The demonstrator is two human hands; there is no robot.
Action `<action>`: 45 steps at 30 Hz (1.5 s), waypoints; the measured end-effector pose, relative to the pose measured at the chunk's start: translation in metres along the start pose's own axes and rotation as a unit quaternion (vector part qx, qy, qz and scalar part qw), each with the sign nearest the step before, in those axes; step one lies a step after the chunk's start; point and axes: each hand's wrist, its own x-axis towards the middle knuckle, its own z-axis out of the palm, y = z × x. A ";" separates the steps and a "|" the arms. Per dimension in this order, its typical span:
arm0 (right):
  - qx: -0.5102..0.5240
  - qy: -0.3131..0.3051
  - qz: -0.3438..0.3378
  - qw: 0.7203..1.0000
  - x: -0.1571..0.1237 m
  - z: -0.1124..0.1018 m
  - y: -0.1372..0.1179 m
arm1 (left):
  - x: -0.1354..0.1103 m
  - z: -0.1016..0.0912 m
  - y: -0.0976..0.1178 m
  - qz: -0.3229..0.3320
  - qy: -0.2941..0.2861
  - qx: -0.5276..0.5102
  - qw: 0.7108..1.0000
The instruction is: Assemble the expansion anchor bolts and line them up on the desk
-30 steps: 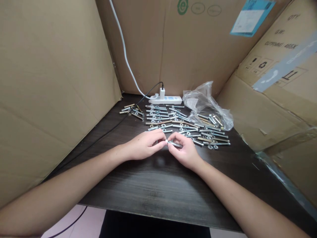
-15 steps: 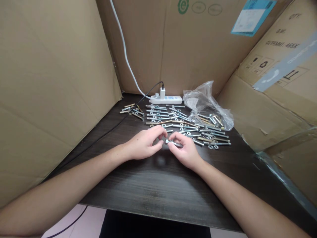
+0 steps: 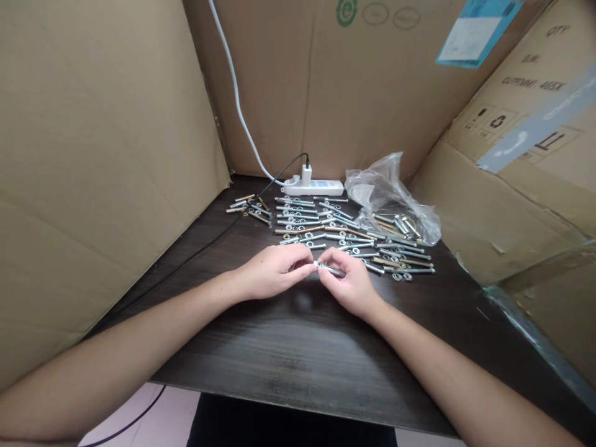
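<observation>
My right hand [image 3: 348,282] pinches a long silver bolt [image 3: 329,269] just above the dark table [image 3: 298,360], with the bolt's head end pointing left. My left hand [image 3: 274,273] is closed in a pinch at that left end, thumb and forefinger on a small silver piece there that looks like a nut. Both hands meet at the table's middle, right in front of rows of bolts, nuts and washers [image 3: 335,233].
A clear plastic bag [image 3: 388,192] holding more hardware lies at the back right. A white power strip [image 3: 313,185] with a white cable and a black cord sits at the back. Cardboard boxes [image 3: 93,155] wall in the left, back and right sides. A smaller pile of bolts [image 3: 248,208] lies at the back left.
My left fingers opened off the bolt's end half a second ago and have closed on it again. The right hand has stayed in place with the bolt.
</observation>
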 end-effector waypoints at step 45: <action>0.032 -0.011 -0.001 0.999 0.001 -0.003 0.001 | -0.002 -0.001 0.002 0.025 -0.041 -0.006 0.999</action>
